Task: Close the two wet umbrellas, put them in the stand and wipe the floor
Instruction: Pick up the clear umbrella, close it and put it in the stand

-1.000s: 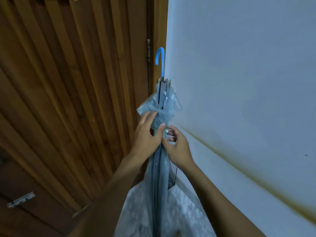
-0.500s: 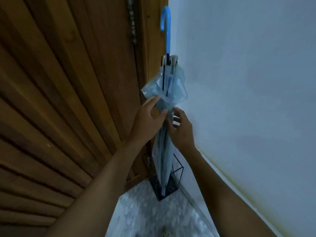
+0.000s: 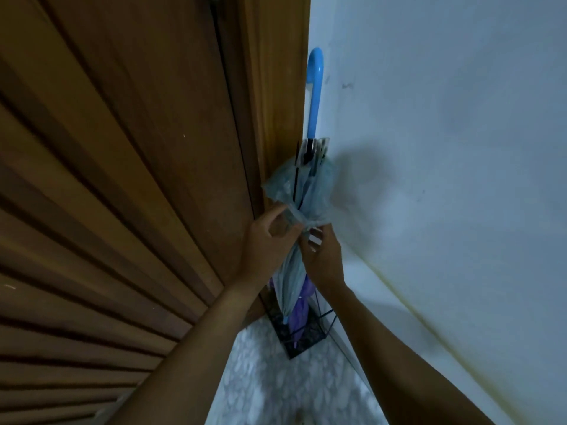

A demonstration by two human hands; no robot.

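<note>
The blue umbrella [image 3: 302, 207] stands closed and nearly upright in the corner where the wooden door [image 3: 129, 179] meets the pale wall [image 3: 445, 148]; its bright blue hooked handle [image 3: 315, 93] points up against the wall, just beside the door frame [image 3: 273, 87]; its lower end sits inside the black wire stand [image 3: 310, 340], which rests on the mottled grey floor [image 3: 276, 384]; a purple umbrella [image 3: 302, 306] is in the same stand, pressed against the blue one and mostly hidden behind it; both arms reach forward and meet at the gathered part of the translucent canopy, below its loose, flared folds; the left hand [image 3: 270, 240] comes in from the door side with the wrist straight, its forefinger [image 3: 277, 210] and thumb closing in a narrow pinch on a thin band of fabric that runs across the bunched folds; the right hand [image 3: 322, 256] comes in from the wall side, back of the hand toward the camera, fingers curled in against the folded canopy and gripping it; a small pale piece [image 3: 314, 239] shows between those fingers, too small to tell what it is; the two hands touch or nearly touch around the umbrella; a yellowish stain line [image 3: 399, 299] slants along the lower wall.
</note>
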